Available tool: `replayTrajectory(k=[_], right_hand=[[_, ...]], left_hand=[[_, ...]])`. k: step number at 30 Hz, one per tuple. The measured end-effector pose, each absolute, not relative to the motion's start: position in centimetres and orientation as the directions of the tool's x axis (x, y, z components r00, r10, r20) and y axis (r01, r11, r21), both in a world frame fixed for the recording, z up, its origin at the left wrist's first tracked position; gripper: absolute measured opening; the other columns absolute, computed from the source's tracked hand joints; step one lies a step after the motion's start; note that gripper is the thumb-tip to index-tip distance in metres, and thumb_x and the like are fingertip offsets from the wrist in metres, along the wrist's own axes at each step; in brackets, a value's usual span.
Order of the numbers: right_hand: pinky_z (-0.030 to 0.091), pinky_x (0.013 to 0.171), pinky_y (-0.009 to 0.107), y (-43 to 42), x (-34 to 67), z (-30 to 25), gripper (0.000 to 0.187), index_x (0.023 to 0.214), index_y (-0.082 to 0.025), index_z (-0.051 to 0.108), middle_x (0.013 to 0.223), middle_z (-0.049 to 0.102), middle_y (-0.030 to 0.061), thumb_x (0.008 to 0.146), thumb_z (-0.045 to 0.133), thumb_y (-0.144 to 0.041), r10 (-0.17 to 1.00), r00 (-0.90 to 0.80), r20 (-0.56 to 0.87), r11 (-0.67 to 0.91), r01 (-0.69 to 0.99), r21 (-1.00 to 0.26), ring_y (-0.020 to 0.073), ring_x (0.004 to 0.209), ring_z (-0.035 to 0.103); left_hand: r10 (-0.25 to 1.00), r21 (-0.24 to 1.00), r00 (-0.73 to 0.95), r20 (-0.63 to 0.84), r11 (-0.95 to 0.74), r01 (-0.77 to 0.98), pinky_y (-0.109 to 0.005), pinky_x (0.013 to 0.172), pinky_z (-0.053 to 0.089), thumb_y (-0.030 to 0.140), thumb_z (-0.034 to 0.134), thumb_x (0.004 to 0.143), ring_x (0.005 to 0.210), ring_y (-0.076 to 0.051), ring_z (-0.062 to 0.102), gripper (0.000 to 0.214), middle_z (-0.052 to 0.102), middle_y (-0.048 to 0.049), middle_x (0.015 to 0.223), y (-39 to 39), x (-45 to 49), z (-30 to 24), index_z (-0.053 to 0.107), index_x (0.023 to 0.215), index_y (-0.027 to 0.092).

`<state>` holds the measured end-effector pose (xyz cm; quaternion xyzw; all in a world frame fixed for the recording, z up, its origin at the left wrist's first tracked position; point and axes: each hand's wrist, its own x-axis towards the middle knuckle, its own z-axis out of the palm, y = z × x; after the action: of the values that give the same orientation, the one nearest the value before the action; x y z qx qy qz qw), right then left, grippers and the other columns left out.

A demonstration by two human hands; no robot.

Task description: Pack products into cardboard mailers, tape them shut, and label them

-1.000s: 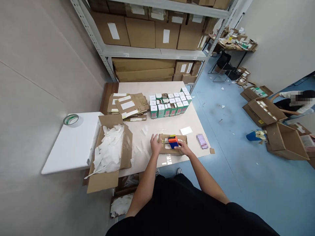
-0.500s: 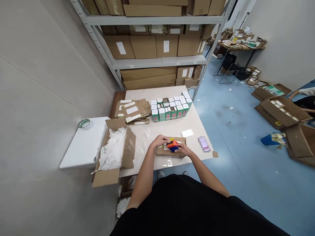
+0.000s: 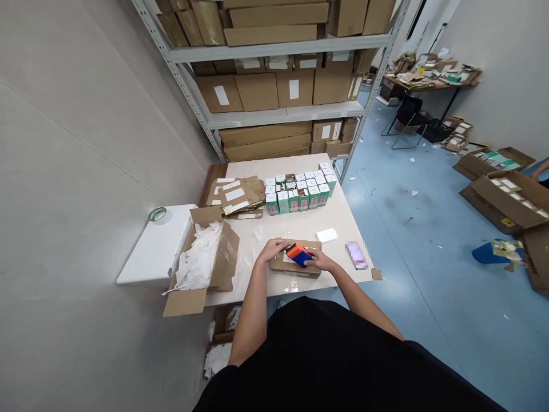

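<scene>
A small brown cardboard box (image 3: 295,266) lies near the front edge of the pale table (image 3: 300,223). My left hand (image 3: 273,250) rests curled on the box's left end and holds it down. My right hand (image 3: 319,260) grips an orange and blue tape dispenser (image 3: 299,253) that lies on top of the box. Behind them stands a block of several green and white small boxes (image 3: 298,189). A stack of flattened cardboard pieces (image 3: 235,194) lies at the table's back left.
An open carton of white paper scraps (image 3: 201,263) hangs over the table's left edge beside a white side table (image 3: 150,252) with a tape roll (image 3: 157,214). Shelving with brown cartons (image 3: 274,86) stands behind. Open cartons (image 3: 501,194) litter the blue floor at right.
My left hand moved from the table onto the box's left end. The tape dispenser tilted and shifted slightly across the box top. The camera view drifted, so the table appears farther right.
</scene>
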<state>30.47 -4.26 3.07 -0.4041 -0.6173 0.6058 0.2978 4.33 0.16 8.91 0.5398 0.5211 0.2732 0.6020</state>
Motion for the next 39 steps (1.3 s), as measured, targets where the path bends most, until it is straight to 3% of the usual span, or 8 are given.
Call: replayTrajectory(k=[3,8,16,20,23,30,39], right_hand=[[0.053,0.086,0.039,-4.4,30.1,3.5,0.047,0.109,-0.023,0.074,0.1,0.074,0.0042,0.08,0.078,-0.059,0.898,-0.41,-0.159,-0.089,0.186,-0.979,0.0264,0.094,0.067],[0.047,0.067,0.033,-4.7,29.2,4.7,0.051,0.081,-0.021,0.065,0.075,0.063,0.001,0.082,0.069,-0.072,0.962,-0.191,-0.196,-0.14,0.272,-0.952,0.0208,0.073,0.06],[0.043,0.062,0.029,-3.7,30.5,7.4,0.051,0.08,-0.021,0.063,0.076,0.063,0.0008,0.079,0.07,-0.072,0.951,-0.27,-0.154,-0.04,0.387,-0.921,0.0197,0.073,0.059],[0.039,0.06,0.028,-4.4,33.1,7.3,0.052,0.075,-0.02,0.062,0.072,0.062,0.0003,0.079,0.07,-0.071,0.94,-0.249,-0.233,-0.091,0.475,-0.875,0.0185,0.069,0.058],[0.037,0.057,0.027,-4.4,33.8,6.8,0.053,0.071,-0.021,0.062,0.069,0.061,0.0002,0.077,0.07,-0.073,0.935,-0.21,-0.285,-0.121,0.568,-0.814,0.0179,0.065,0.057],[0.028,0.054,0.029,-2.0,30.6,6.6,0.061,0.062,-0.023,0.055,0.06,0.058,0.0008,0.076,0.065,-0.081,0.964,-0.045,-0.262,-0.135,0.767,-0.627,0.0166,0.059,0.052],[0.029,0.057,0.03,-1.6,28.8,5.9,0.057,0.064,-0.023,0.058,0.071,0.068,0.0071,0.074,0.071,-0.078,0.949,0.038,-0.314,-0.198,0.845,-0.496,0.0219,0.068,0.06]], left_hand=[[0.925,0.946,0.242,-0.294,0.246,0.21,-0.035,0.086,0.055,0.062,0.08,0.073,0.092,-0.025,0.071,0.05,0.079,-0.011,0.092,0.3,4.3,8.4,0.083,0.088,0.014],[0.962,0.944,0.117,-0.248,0.214,0.25,-0.033,0.079,0.054,0.056,0.074,0.077,0.083,-0.022,0.069,0.042,0.077,-0.0073,0.082,0.4,4.6,7.6,0.079,0.073,0.015],[0.98,0.915,-0.081,-0.183,0.2,0.35,-0.03,0.075,0.054,0.046,0.064,0.083,0.08,-0.022,0.07,0.036,0.078,-0.0067,0.082,1.0,2.1,7.6,0.082,0.086,0.015],[0.976,0.907,-0.157,-0.148,0.198,0.372,-0.029,0.077,0.053,0.049,0.064,0.082,0.078,-0.021,0.07,0.037,0.077,-0.0063,0.078,2.0,-2.5,6.2,0.081,0.088,0.017],[0.952,0.873,-0.242,-0.187,0.274,0.403,-0.029,0.075,0.052,0.048,0.061,0.082,0.075,-0.021,0.069,0.036,0.075,-0.0049,0.072,2.1,-4.8,4.1,0.08,0.085,0.018],[0.903,0.838,-0.308,-0.299,0.402,0.368,-0.028,0.074,0.051,0.044,0.056,0.082,0.075,-0.019,0.069,0.034,0.076,-0.0063,0.075,0.9,-5.3,-0.9,0.077,0.081,0.018],[0.864,0.794,-0.296,-0.408,0.495,0.352,-0.026,0.072,0.05,0.042,0.052,0.085,0.079,-0.019,0.069,0.033,0.078,-0.008,0.084,0.7,-4.4,-5.0,0.074,0.078,0.018]])
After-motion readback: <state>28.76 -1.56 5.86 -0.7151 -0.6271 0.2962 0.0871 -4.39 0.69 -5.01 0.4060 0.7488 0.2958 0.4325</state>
